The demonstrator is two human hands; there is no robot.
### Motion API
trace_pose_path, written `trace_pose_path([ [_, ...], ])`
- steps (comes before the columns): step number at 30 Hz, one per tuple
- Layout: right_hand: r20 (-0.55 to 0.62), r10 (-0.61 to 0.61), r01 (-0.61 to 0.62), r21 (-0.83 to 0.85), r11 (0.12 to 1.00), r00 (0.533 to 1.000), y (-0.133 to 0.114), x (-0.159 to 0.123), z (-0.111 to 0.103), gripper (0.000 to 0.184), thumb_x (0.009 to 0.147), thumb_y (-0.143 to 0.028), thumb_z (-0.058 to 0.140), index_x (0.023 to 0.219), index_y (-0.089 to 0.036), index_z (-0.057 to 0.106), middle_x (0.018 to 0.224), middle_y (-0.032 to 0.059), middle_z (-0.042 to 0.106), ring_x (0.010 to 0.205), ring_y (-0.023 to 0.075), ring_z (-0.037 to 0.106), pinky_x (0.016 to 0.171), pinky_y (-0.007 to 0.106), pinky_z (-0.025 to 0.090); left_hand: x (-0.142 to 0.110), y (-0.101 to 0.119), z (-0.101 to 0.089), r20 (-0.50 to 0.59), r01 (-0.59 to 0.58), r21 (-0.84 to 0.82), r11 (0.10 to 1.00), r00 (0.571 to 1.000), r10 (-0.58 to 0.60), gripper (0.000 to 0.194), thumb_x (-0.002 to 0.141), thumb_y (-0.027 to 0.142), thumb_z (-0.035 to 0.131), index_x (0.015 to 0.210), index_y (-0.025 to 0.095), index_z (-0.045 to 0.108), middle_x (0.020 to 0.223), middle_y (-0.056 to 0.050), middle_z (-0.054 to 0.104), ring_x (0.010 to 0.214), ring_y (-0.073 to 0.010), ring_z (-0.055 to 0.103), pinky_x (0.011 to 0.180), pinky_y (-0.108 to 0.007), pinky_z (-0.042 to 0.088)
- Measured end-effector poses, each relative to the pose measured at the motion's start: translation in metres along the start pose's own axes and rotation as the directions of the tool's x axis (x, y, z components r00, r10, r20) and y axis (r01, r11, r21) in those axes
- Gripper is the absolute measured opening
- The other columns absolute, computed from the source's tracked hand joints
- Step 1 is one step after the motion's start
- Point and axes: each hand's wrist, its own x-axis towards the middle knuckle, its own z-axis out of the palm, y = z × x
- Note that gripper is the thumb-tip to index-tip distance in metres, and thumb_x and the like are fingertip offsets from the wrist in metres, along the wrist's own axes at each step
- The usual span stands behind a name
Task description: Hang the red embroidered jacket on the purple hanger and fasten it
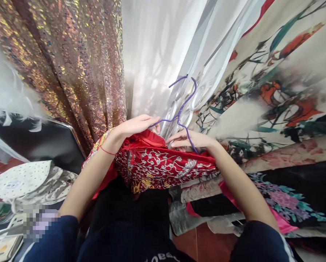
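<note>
A red garment (pixel 163 163) with silver and gold embroidery lies bunched in front of me. A purple wire hanger (pixel 182 105) rises from its top edge, hook upward. My left hand (pixel 137 125) is curled over the garment's upper edge, fingers pressed on the hanger's left arm. My right hand (pixel 189 140) lies on the cloth with fingers together at the hanger's right arm. A thin red string circles my left wrist.
Hanging garments crowd the view: a gold sequinned one (pixel 70 65) at left, sheer white cloth (pixel 157 51) in the middle, a cream floral print (pixel 274 83) at right. A black chair (pixel 43 142) with pale folded cloth (pixel 23 182) stands at lower left. Red tile floor (pixel 198 243) shows below.
</note>
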Motion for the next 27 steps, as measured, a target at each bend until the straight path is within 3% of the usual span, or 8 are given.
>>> trace_pose_path([
  [4, -0.071, -0.003, 0.005, 0.035, 0.999, 0.997, 0.001, -0.004, 0.003, 0.041, 0.087, -0.054, 0.067, 0.108, -0.02, 0.076, 0.08, 0.0012, 0.074, 0.06, 0.0101, 0.062, 0.058, 0.024, 0.052, -0.011, 0.004, -0.004, 0.116, -0.053, 0.011, 0.999, 0.992, 0.051, 0.026, 0.079, 0.043, 0.071, 0.088, 0.018, 0.072, 0.091, -0.005, 0.073, 0.082, -0.0147, 0.067, 0.079, -0.027, 0.053],
  [7, -0.08, 0.008, -0.005, 0.03, 1.0, 0.997, 0.001, -0.006, 0.005, 0.045, 0.085, -0.055, 0.069, 0.111, -0.02, 0.075, 0.081, 0.0015, 0.074, 0.061, 0.0112, 0.062, 0.059, 0.026, 0.052, -0.015, 0.004, -0.002, 0.167, -0.061, 0.024, 0.998, 0.984, 0.056, 0.028, 0.072, 0.032, 0.077, 0.093, 0.015, 0.071, 0.09, -0.005, 0.074, 0.079, -0.0147, 0.068, 0.078, -0.028, 0.054],
  [10, -0.085, 0.0, 0.001, 0.014, 1.0, 0.996, -0.001, -0.003, 0.007, 0.045, 0.08, -0.054, 0.074, 0.108, -0.019, 0.073, 0.078, 0.0001, 0.071, 0.059, 0.0118, 0.06, 0.059, 0.027, 0.051, -0.01, 0.005, 0.005, 0.046, -0.093, -0.025, 0.995, 0.995, 0.094, 0.024, 0.074, 0.03, 0.075, 0.091, 0.014, 0.069, 0.085, -0.005, 0.072, 0.075, -0.0128, 0.066, 0.076, -0.028, 0.053],
  [14, -0.08, -0.047, 0.044, -0.045, 0.998, 0.996, -0.008, 0.002, 0.011, 0.039, 0.077, -0.056, 0.075, 0.08, -0.018, 0.068, 0.073, -0.0002, 0.067, 0.061, 0.0125, 0.058, 0.061, 0.029, 0.049, 0.003, 0.01, 0.015, -0.193, -0.165, -0.119, 0.979, 0.971, 0.14, 0.028, 0.072, 0.027, 0.077, 0.095, 0.015, 0.065, 0.071, 0.002, 0.063, 0.065, -0.0093, 0.06, 0.069, -0.026, 0.051],
  [18, -0.117, -0.055, 0.037, -0.15, 0.988, 0.992, -0.006, -0.004, 0.009, 0.044, 0.081, -0.061, 0.069, 0.07, -0.018, 0.062, 0.063, -0.0019, 0.058, 0.059, 0.0128, 0.052, 0.06, 0.029, 0.045, 0.003, 0.017, 0.017, -0.189, -0.236, -0.043, 0.971, 0.956, 0.224, 0.028, 0.079, 0.031, 0.073, 0.101, 0.017, 0.064, 0.075, 0.002, 0.065, 0.07, -0.0117, 0.064, 0.072, -0.028, 0.054],
  [21, -0.107, -0.044, 0.019, -0.221, 0.975, 0.993, 0.002, -0.016, 0.002, 0.046, 0.084, -0.064, 0.063, 0.075, -0.018, 0.062, 0.068, -0.0021, 0.056, 0.062, 0.0121, 0.048, 0.062, 0.028, 0.04, -0.02, 0.013, 0.014, -0.205, -0.232, 0.218, 0.948, 0.939, 0.277, 0.035, 0.085, 0.038, 0.068, 0.114, 0.018, 0.061, 0.101, -0.006, 0.072, 0.098, -0.0194, 0.069, 0.092, -0.036, 0.055],
  [24, -0.16, -0.037, -0.003, -0.242, 0.97, 0.986, 0.01, -0.025, -0.003, 0.049, 0.084, -0.068, 0.06, 0.074, -0.019, 0.058, 0.068, -0.003, 0.05, 0.063, 0.0115, 0.043, 0.061, 0.028, 0.038, -0.063, -0.013, 0.014, -0.433, -0.037, 0.58, 0.814, 0.832, 0.347, 0.054, 0.084, 0.045, 0.07, 0.128, 0.018, 0.056, 0.133, -0.014, 0.064, 0.127, -0.0293, 0.059, 0.112, -0.048, 0.042],
  [27, -0.237, -0.031, -0.025, -0.229, 0.973, 0.971, 0.015, -0.025, -0.002, 0.052, 0.082, -0.071, 0.06, 0.074, -0.02, 0.059, 0.069, -0.003, 0.05, 0.062, 0.0117, 0.042, 0.06, 0.026, 0.038, -0.111, -0.056, 0.024, -0.755, 0.328, 0.579, 0.746, 0.56, 0.34, 0.069, 0.08, 0.049, 0.074, 0.135, 0.014, 0.051, 0.136, -0.019, 0.059, 0.131, -0.0353, 0.053, 0.113, -0.052, 0.04],
])
